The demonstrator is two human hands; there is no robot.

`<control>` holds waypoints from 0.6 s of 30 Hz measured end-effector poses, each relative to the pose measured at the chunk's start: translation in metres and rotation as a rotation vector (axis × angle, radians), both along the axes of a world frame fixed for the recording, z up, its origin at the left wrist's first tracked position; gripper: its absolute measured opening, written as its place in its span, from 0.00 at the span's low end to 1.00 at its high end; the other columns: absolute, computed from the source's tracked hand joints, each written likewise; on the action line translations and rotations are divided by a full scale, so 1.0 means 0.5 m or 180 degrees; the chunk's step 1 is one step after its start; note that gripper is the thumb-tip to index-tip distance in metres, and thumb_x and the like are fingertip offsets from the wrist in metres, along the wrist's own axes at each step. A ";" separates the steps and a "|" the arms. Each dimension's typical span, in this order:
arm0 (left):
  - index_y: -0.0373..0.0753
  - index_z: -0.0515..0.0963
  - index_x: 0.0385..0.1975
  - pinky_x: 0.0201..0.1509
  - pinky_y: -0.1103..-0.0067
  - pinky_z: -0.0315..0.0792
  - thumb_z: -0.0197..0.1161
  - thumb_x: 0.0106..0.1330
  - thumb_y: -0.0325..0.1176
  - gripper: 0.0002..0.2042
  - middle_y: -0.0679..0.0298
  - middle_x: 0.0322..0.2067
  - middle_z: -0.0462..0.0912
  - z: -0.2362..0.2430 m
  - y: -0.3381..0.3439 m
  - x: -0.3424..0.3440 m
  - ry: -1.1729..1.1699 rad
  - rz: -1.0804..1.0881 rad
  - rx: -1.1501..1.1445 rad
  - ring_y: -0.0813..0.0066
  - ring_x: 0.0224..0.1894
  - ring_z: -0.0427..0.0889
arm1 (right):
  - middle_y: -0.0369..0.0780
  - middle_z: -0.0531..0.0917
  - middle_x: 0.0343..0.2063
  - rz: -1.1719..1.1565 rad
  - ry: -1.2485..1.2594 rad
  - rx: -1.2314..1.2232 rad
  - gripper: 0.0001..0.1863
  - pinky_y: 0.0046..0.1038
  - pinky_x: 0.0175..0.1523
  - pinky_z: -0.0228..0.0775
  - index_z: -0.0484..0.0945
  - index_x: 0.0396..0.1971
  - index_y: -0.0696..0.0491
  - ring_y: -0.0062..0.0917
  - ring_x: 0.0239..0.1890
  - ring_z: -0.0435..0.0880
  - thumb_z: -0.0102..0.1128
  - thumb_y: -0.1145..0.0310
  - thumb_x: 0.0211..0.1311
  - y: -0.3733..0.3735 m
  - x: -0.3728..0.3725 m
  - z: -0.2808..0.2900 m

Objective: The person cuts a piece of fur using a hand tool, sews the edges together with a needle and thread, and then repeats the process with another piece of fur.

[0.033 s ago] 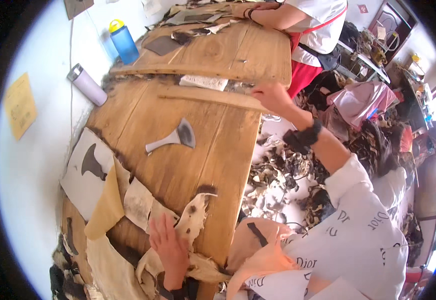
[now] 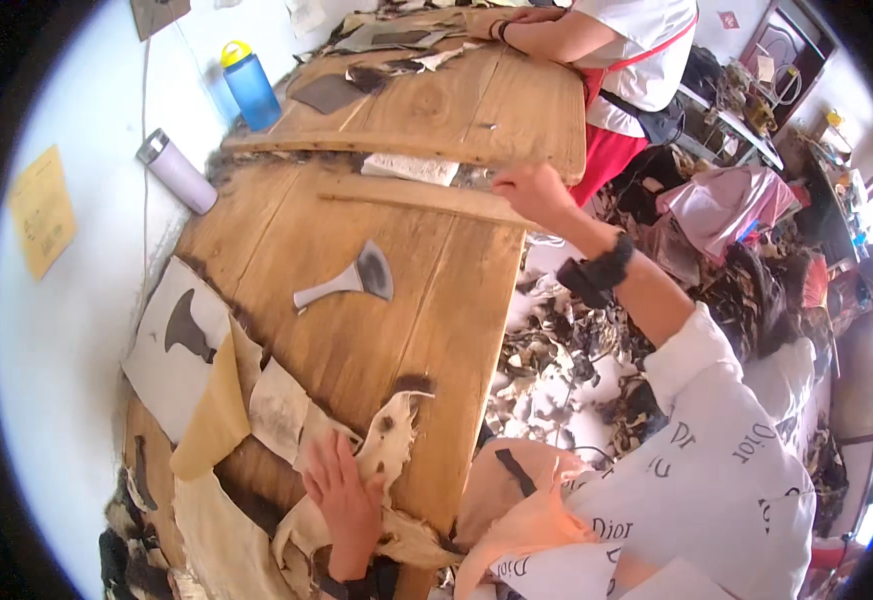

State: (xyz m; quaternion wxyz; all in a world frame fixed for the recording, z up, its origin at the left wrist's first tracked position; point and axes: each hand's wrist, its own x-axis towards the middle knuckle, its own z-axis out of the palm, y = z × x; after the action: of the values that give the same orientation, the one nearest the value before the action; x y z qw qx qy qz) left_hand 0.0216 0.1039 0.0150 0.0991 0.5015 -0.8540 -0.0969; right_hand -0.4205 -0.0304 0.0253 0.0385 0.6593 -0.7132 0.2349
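Note:
My left hand (image 2: 343,492) lies flat, its fingers extended, on pale hide scraps (image 2: 392,432) at the table's near edge. My right hand (image 2: 539,194) is stretched out to the far right, above the end of a wooden strip (image 2: 426,197); its fingers are curled together, and anything between them is too small to make out. Between the two hands, a fan-bladed leather knife (image 2: 351,278) with a light handle rests on the wooden table (image 2: 286,262). Left of my left hand are a tan hide piece (image 2: 212,420) and a pale sheet with a dark hooked shape (image 2: 188,325) on it.
A white block (image 2: 411,168) sits in the gap beyond the strip. A lilac tumbler (image 2: 178,172) and a blue bottle (image 2: 249,88) stand along the wall. Across the far table, a person (image 2: 621,60) works. Dark scraps (image 2: 566,370) cover the floor at right.
My right hand has shifted slightly left along the wooden strip's end. My left hand stays on the hide scraps.

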 end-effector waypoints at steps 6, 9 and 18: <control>0.30 0.50 0.60 0.62 0.50 0.33 0.48 0.60 0.49 0.35 0.51 0.63 0.47 -0.005 -0.011 0.020 -0.0505 -0.0466 0.0615 0.49 0.66 0.41 | 0.46 0.80 0.27 -0.0289 0.0394 0.0154 0.09 0.35 0.37 0.72 0.80 0.25 0.52 0.39 0.31 0.80 0.50 0.70 0.47 -0.124 0.026 0.002; 0.29 0.51 0.59 0.61 0.49 0.35 0.48 0.60 0.50 0.35 0.50 0.63 0.46 -0.002 -0.012 0.020 -0.0692 -0.0396 0.0687 0.48 0.65 0.41 | 0.48 0.80 0.28 -0.0256 0.0904 0.0371 0.09 0.36 0.37 0.73 0.80 0.25 0.55 0.41 0.31 0.80 0.50 0.72 0.45 -0.175 0.023 -0.029; 0.33 0.52 0.60 0.61 0.52 0.40 0.49 0.62 0.46 0.31 0.53 0.64 0.46 0.000 -0.008 0.019 -0.0245 -0.0283 0.0651 0.52 0.66 0.42 | 0.43 0.81 0.31 -0.0354 0.1907 0.0964 0.11 0.40 0.40 0.73 0.79 0.31 0.55 0.37 0.36 0.81 0.48 0.69 0.54 -0.207 0.045 -0.022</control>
State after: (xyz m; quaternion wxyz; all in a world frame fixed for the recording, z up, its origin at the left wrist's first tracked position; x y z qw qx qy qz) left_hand 0.0313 0.0999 0.0149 0.0102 0.4740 -0.8642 -0.1685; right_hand -0.3983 -0.1338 0.0143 0.1607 0.6573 -0.7319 -0.0803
